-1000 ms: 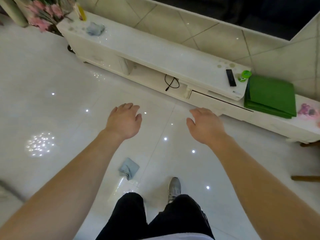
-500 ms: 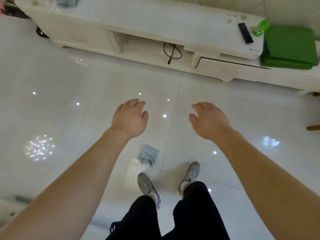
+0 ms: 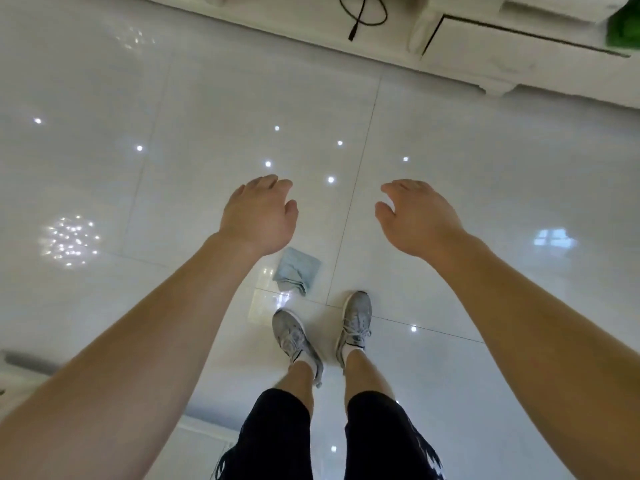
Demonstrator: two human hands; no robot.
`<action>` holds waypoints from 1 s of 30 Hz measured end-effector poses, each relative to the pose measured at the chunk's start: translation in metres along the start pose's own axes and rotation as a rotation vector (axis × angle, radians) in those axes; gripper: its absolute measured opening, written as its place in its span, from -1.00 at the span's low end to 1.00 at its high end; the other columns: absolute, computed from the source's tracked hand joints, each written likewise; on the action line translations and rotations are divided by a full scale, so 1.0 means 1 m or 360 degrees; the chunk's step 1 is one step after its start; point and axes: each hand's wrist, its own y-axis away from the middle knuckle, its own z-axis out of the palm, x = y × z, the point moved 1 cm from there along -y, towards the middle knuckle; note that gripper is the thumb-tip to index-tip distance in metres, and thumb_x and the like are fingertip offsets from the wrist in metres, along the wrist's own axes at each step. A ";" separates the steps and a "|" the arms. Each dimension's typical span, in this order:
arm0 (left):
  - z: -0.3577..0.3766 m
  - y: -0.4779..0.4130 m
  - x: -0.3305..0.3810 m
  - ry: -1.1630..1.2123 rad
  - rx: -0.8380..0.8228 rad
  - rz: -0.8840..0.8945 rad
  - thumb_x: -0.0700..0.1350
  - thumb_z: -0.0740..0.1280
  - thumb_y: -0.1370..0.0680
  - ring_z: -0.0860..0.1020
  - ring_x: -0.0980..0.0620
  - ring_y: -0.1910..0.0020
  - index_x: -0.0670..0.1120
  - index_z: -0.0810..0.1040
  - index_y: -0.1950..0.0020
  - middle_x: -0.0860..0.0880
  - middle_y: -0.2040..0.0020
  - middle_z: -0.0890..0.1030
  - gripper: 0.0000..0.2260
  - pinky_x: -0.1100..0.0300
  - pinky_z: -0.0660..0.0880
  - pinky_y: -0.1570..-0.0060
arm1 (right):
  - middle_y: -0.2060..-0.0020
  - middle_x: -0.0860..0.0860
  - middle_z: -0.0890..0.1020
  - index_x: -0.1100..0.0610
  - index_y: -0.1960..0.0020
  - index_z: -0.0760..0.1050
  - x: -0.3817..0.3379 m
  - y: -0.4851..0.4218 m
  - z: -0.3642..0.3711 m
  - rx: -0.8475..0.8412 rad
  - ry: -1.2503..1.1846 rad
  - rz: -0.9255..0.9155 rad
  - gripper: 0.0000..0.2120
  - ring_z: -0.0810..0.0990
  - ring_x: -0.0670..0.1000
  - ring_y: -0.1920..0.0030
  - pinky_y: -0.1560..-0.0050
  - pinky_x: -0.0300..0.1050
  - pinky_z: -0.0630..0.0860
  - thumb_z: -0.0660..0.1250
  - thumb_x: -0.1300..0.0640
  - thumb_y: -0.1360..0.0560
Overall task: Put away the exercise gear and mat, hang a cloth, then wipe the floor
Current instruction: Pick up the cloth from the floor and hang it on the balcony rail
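Nearer now, the cloth [image 3: 297, 271] lies crumpled on the floor [image 3: 207, 116] by my shoes [image 3: 294, 337]; left hand [image 3: 259, 216] and right hand [image 3: 415, 216] hover empty, fingers loose; soft and light, I judge; I'd pinch a raised fold.

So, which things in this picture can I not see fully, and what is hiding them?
Head view only:
1. Green folded mat: only a corner shows; the top and right edges cut it off.
2. Black cable: the top edge cuts off its upper part.
3. Light blue crumpled cloth: the left hand covers its upper corner.
4. Right hand and left hand: palms face down, undersides hidden.
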 end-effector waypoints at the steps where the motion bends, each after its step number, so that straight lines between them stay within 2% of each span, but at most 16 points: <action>1: 0.013 -0.006 -0.004 0.0000 -0.0009 -0.0005 -0.02 0.11 -0.66 0.28 -0.12 -0.47 -0.10 0.31 -0.52 -0.12 -0.50 0.34 -0.57 0.03 0.18 -0.44 | -0.46 0.04 0.35 0.11 -0.50 0.27 0.002 -0.008 0.013 -0.0017 -0.0003 -0.0002 -0.52 0.25 0.07 -0.47 -0.41 0.00 0.24 0.03 -0.04 -0.63; 10: 0.156 -0.060 -0.044 0.0003 -0.0163 -0.0057 -0.03 0.11 -0.66 0.32 -0.13 -0.43 -0.11 0.32 -0.51 -0.12 -0.46 0.38 -0.58 0.02 0.24 -0.38 | -0.46 0.07 0.35 0.10 -0.51 0.26 0.033 -0.076 0.145 -0.0232 0.0045 -0.0020 -0.52 0.29 0.10 -0.45 -0.37 0.03 0.30 0.03 -0.04 -0.64; 19: 0.311 -0.098 -0.082 -0.0080 -0.0410 -0.0009 -0.03 0.13 -0.63 0.41 -0.18 -0.34 -0.14 0.37 -0.44 -0.15 -0.38 0.45 -0.60 -0.05 0.36 -0.29 | -0.35 0.11 0.45 0.14 -0.43 0.34 0.066 -0.131 0.282 -0.0432 0.0083 0.0000 -0.55 0.39 0.15 -0.33 -0.26 0.05 0.38 0.04 -0.04 -0.63; 26: 0.388 -0.129 -0.104 -0.0035 -0.0512 -0.0104 -0.02 0.10 -0.64 0.34 -0.15 -0.39 -0.10 0.30 -0.49 -0.11 -0.44 0.38 -0.58 -0.05 0.33 -0.29 | -0.34 0.10 0.46 0.13 -0.42 0.35 0.083 -0.158 0.368 -0.0558 0.0091 0.0028 -0.56 0.41 0.15 -0.32 -0.20 0.05 0.42 0.04 -0.04 -0.62; 30: 0.424 -0.144 -0.115 -0.0002 -0.0567 -0.0157 -0.01 0.10 -0.64 0.35 -0.17 -0.35 -0.09 0.29 -0.48 -0.10 -0.43 0.36 -0.58 -0.08 0.38 -0.22 | -0.34 0.09 0.45 0.13 -0.42 0.35 0.089 -0.175 0.402 -0.0616 0.0106 0.0014 -0.56 0.40 0.15 -0.32 -0.20 0.06 0.42 0.04 -0.04 -0.62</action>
